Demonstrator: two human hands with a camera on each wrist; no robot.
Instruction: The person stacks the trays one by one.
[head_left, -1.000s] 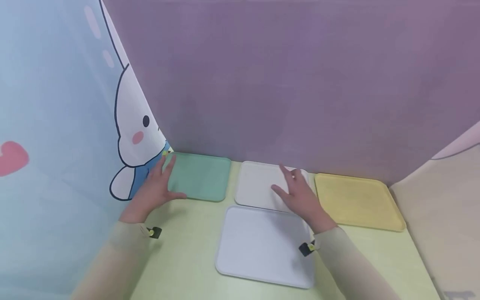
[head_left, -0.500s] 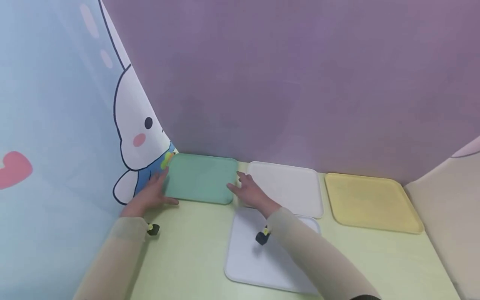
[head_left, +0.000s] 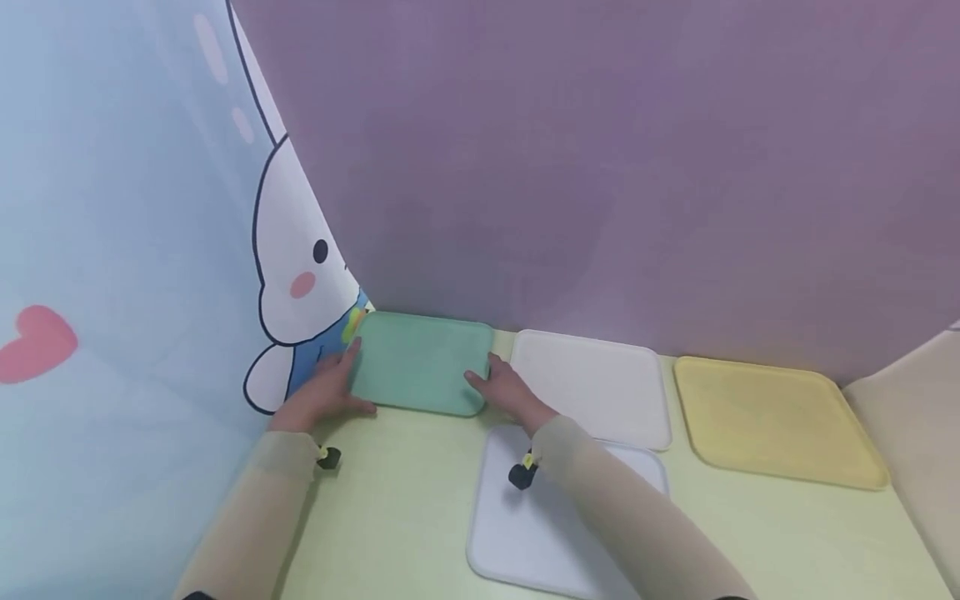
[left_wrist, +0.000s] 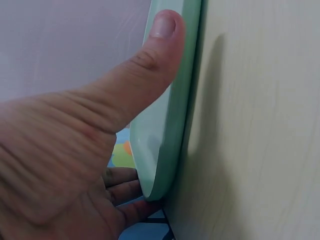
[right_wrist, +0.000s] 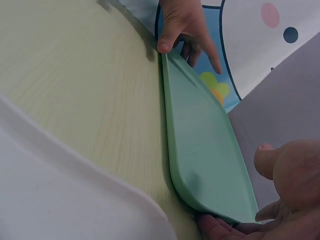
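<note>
A mint-green tray [head_left: 420,362] lies in the back left corner of the pale green table [head_left: 390,517]. My left hand [head_left: 326,393] grips its left edge. In the left wrist view the thumb of that hand [left_wrist: 130,85] lies along the tray's rim [left_wrist: 172,125] and the fingers curl under it. My right hand [head_left: 504,387] holds the tray's right edge. The right wrist view shows that hand [right_wrist: 280,200] with its thumb above the tray [right_wrist: 205,145] and its fingertips tucked beneath the corner.
A white tray [head_left: 592,387] and a yellow tray [head_left: 776,421] lie in a row to the right of the green one. A pale lavender tray [head_left: 525,533] lies in front, under my right forearm. A cartoon-printed sheet [head_left: 300,283] and a purple wall [head_left: 600,167] enclose the table.
My right hand has left the white tray and moved left to the green tray's right edge. My left hand has closed on the green tray's left edge.
</note>
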